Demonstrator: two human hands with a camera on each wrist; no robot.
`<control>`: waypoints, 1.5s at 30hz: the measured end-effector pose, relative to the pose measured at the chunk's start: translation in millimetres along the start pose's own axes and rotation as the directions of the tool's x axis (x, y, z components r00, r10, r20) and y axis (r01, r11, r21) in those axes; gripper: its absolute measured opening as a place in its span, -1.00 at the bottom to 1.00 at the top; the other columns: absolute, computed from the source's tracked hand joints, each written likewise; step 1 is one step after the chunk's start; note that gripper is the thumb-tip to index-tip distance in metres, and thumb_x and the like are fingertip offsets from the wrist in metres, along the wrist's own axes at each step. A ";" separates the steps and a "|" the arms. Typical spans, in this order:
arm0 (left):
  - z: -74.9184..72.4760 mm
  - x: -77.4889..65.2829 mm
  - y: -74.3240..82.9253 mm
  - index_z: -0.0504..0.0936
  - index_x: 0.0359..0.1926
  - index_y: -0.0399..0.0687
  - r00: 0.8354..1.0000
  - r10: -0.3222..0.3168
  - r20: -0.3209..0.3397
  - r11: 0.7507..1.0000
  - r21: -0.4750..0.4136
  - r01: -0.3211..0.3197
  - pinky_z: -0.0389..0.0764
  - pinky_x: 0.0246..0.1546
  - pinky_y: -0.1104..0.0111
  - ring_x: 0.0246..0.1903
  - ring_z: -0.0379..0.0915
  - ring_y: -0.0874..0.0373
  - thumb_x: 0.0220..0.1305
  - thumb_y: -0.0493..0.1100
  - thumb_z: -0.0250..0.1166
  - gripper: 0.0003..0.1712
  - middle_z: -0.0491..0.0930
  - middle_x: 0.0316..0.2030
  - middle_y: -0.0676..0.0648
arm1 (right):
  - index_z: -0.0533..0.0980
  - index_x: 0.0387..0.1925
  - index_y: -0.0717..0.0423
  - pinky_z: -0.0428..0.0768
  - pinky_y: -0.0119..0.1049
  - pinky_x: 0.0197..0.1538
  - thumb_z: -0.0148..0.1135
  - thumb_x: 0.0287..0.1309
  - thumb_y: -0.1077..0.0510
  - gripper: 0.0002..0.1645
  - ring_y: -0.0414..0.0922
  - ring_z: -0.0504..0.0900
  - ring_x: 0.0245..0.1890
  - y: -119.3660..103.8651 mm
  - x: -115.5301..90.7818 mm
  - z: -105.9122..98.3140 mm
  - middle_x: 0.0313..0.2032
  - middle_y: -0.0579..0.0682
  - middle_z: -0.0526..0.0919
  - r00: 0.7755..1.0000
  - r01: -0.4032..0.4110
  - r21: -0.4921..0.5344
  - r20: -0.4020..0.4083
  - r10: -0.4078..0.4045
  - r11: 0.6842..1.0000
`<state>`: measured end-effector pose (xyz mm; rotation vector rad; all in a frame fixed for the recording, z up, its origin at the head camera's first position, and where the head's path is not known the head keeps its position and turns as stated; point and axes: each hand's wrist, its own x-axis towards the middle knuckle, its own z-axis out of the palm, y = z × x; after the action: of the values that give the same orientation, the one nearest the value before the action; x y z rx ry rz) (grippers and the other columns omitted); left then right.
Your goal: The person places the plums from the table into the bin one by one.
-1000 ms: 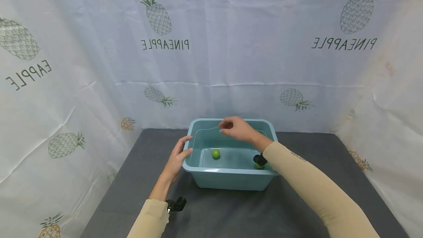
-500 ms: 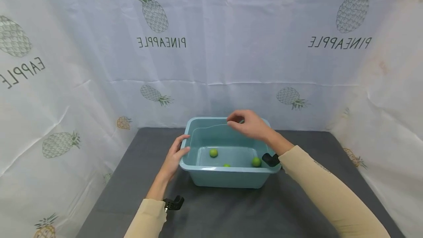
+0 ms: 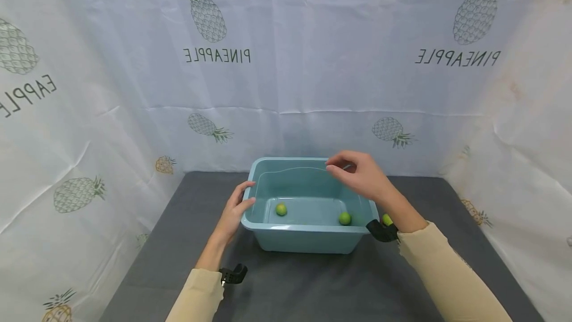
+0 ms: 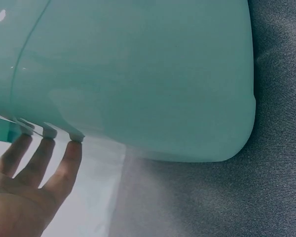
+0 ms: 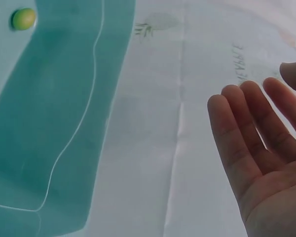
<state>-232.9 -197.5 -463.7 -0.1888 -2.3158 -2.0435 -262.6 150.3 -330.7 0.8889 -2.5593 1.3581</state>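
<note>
A light blue plastic basin [image 3: 308, 229] stands on the dark grey cloth. My left hand [image 3: 232, 210] grips its left rim, and three fingertips press under that rim in the left wrist view. Over the basin's back right part, my right hand [image 3: 362, 175] hovers with loosely bent fingers. Its palm [image 5: 281, 197] holds nothing in the right wrist view. Two small green balls, lime-like, lie in the basin: one ball [image 3: 281, 209] at left, another ball [image 3: 344, 218] at front right. Behind the right wrist, a third green ball [image 3: 387, 219] shows partly, beside the basin's right rim.
Around the inner wall runs a thin pale line [image 5: 94, 69]; whether it is a water edge, I cannot tell. A white pineapple-print sheet [image 3: 286, 78] hangs behind and at both sides. Dark grey cloth [image 3: 286, 287] spreads before the basin.
My right hand has moved right across the basin. My left hand stays on the rim. A ball glimpsed at the front wall is out of sight; one now shows beyond the right rim.
</note>
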 end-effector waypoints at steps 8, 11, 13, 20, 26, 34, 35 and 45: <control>0.0 0.4 -0.5 0.29 0.45 -0.01 1.000 0.024 0.000 1.000 0.005 -0.024 0.15 0.34 -0.18 0.54 -0.10 -0.10 0.53 -0.16 0.11 -0.47 0.00 0.57 -0.14 | 0.68 -0.05 0.10 0.60 -0.27 -0.05 0.29 0.37 0.17 -0.82 -0.14 0.64 -0.13 1.7 -26.9 -6.3 -0.14 -0.07 0.72 0.997 0.051 -0.072 -0.060 -0.055 0.996; 0.0 0.5 -0.8 0.29 0.45 -0.01 1.000 0.028 0.000 1.000 0.008 -0.028 0.13 0.36 -0.17 0.55 -0.13 -0.09 0.54 -0.17 0.11 -0.47 -0.01 0.57 -0.14 | 0.68 -0.06 0.10 0.60 -0.30 -0.06 0.31 0.35 0.20 -0.82 -0.18 0.65 -0.16 8.1 -36.8 -6.1 -0.16 -0.10 0.72 0.993 0.064 -0.119 -0.089 -0.075 0.991; -0.1 0.6 -1.4 0.29 0.45 0.00 1.000 0.027 0.001 1.000 0.010 -0.027 0.12 0.37 -0.17 0.56 -0.14 -0.08 0.54 -0.17 0.10 -0.47 -0.02 0.57 -0.14 | 0.68 -0.07 0.09 0.60 -0.32 -0.08 0.31 0.34 0.21 -0.83 -0.21 0.65 -0.18 13.4 -43.8 -6.3 -0.17 -0.12 0.71 0.990 0.065 -0.140 -0.112 -0.081 0.988; 0.5 0.8 -2.1 0.29 0.45 0.01 1.000 0.017 0.003 1.000 0.013 -0.017 0.12 0.36 -0.18 0.56 -0.16 -0.09 0.55 -0.16 0.10 -0.48 -0.04 0.58 -0.13 | 0.68 -0.09 0.07 0.56 -0.42 -0.12 0.33 0.32 0.23 -0.85 -0.28 0.65 -0.22 33.0 -67.0 -12.5 -0.18 -0.11 0.71 0.975 0.040 -0.170 -0.209 -0.076 0.985; 1.2 0.2 -0.2 0.30 0.44 0.01 1.000 0.003 -0.013 1.000 0.001 -0.003 0.20 0.31 -0.17 0.52 -0.05 -0.14 0.53 -0.17 0.10 -0.47 0.01 0.56 -0.16 | 0.68 -0.09 0.14 0.53 -0.50 -0.11 0.33 0.32 0.24 -0.85 -0.33 0.62 -0.21 47.4 -82.6 -16.1 -0.18 -0.07 0.71 0.964 -0.020 -0.181 -0.264 -0.029 0.983; 2.1 -0.7 0.8 0.29 0.45 0.01 1.000 -0.006 -0.012 1.000 -0.005 0.006 0.21 0.30 -0.16 0.51 -0.03 -0.14 0.53 -0.19 0.09 -0.47 0.01 0.56 -0.16 | 0.68 -0.10 0.16 0.46 -0.62 -0.10 0.37 0.26 0.28 -0.82 -0.38 0.60 -0.23 68.9 -104.1 -15.1 -0.19 -0.01 0.71 0.944 -0.072 -0.183 -0.331 0.007 0.980; 2.2 -0.6 0.6 0.29 0.45 0.01 1.000 -0.006 -0.010 1.000 -0.005 0.006 0.20 0.30 -0.16 0.52 -0.03 -0.14 0.53 -0.19 0.09 -0.47 0.01 0.56 -0.16 | 0.68 -0.10 0.17 0.46 -0.62 -0.10 0.37 0.25 0.29 -0.82 -0.39 0.60 -0.22 72.6 -107.0 -15.0 -0.19 0.00 0.71 0.941 -0.073 -0.178 -0.338 0.009 0.981; 2.0 0.0 1.4 0.29 0.45 0.02 1.000 -0.015 -0.006 1.000 0.006 0.015 0.22 0.29 -0.17 0.51 -0.02 -0.15 0.53 -0.16 0.11 -0.47 0.01 0.56 -0.15 | 0.66 -0.06 0.17 0.44 -0.62 -0.08 0.36 0.28 0.26 -0.79 -0.53 0.51 -0.20 116.9 -130.5 -19.4 -0.15 0.07 0.69 0.910 -0.167 -0.189 -0.407 0.078 0.968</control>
<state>-232.7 -195.3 -462.6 -0.1659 -2.3264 -2.0412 -222.0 273.5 -450.0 0.3706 -2.4105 1.1126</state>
